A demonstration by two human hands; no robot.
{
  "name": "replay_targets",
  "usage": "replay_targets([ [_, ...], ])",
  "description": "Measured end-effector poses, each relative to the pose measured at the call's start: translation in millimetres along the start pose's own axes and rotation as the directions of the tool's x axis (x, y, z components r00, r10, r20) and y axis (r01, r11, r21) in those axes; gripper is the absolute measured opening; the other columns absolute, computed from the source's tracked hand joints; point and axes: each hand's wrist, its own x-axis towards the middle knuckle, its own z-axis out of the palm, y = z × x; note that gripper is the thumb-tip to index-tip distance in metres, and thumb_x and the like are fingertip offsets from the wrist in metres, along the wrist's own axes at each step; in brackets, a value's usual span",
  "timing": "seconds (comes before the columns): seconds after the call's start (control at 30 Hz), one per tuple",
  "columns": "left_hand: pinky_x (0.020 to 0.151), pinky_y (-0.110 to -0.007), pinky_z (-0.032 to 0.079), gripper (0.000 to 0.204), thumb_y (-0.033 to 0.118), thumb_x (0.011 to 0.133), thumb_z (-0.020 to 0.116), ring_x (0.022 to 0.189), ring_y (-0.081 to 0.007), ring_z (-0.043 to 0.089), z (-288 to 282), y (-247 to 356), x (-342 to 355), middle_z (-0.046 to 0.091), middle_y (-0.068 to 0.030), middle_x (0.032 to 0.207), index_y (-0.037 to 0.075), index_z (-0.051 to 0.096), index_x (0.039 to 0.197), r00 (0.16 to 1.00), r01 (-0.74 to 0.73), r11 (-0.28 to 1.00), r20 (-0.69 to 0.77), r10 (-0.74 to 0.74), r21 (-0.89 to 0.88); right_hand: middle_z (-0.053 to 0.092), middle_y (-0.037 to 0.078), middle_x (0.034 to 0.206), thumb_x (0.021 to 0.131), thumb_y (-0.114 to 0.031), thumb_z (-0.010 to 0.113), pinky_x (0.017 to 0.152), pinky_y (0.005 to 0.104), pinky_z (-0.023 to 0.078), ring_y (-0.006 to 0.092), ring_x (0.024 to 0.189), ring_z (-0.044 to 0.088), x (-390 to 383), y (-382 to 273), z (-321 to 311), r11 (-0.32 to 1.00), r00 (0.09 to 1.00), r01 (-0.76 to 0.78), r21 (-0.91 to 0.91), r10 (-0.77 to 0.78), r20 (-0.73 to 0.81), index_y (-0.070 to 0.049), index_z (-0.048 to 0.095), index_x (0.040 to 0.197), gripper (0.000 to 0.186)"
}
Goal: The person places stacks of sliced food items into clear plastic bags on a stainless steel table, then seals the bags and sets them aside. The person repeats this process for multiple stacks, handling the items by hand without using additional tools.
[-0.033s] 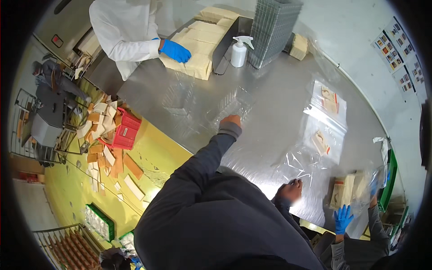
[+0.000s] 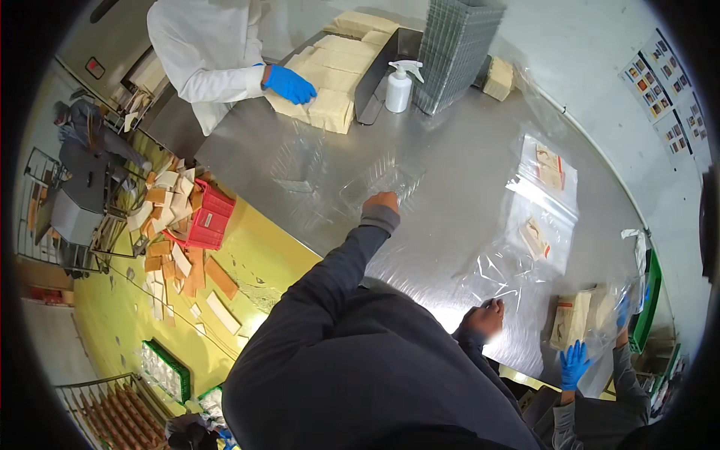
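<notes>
Two bagged pcs (image 2: pixel 545 196) already lie at 3 o'clock on the steel counter (image 2: pixel 465 150), while left hand (image 2: pixel 381 202), fingers curled, touches an empty clear tray (image 2: pixel 379 180) near 12, right hand (image 2: pixel 484 319) rests fingers-down on loose film (image 2: pixel 502 270) at 5 — packing prob. mid-way.

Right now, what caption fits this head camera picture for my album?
Left hand reaches a clear plastic tray on the steel table; right hand rests on clear bags.
</notes>
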Motion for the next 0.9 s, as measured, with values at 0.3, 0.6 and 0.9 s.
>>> replay_targets([
  [0.3,0.073,-0.042,0.050,0.013,0.012,0.069,0.060,0.083,-0.0348,0.062,-29.2,-20.9,-13.0,0.063,-0.0180,0.084,0.005,0.063,0.081,0.992,-0.071,0.997,-0.100,0.072,0.020,0.047,0.019,0.122,0.079,-0.019,0.044,0.096,0.0447,0.031,0.0330,0.116,0.042,1.8,-7.7,-3.2,0.999,1.000,0.010,0.031,-0.010,0.006,0.000,0.049,0.111,0.037],
  [0.6,0.071,-0.046,0.047,0.017,0.020,0.073,0.058,0.081,-0.0366,0.060,-31.5,-26.4,-15.4,0.062,-0.0187,0.080,0.006,0.063,0.081,0.979,-0.180,0.984,-0.092,0.181,0.016,0.046,0.014,0.126,0.077,-0.018,0.045,0.098,0.0429,0.028,0.0301,0.120,0.038,-0.1,1.6,4.8,0.998,0.999,-0.031,0.056,0.030,0.027,-0.004,0.049,0.112,0.038],
  [0.9,0.070,-0.044,0.047,0.014,0.019,0.071,0.060,0.077,-0.0353,0.059,-31.4,-22.5,-13.9,0.062,-0.0166,0.077,0.005,0.061,0.074,0.966,-0.255,0.961,-0.020,0.259,0.110,0.046,0.014,0.126,0.078,-0.017,0.046,0.098,0.0427,0.028,0.0302,0.120,0.039,-0.5,5.3,5.0,0.998,0.999,-0.024,0.058,0.023,0.024,-0.004,0.049,0.112,0.037],
])
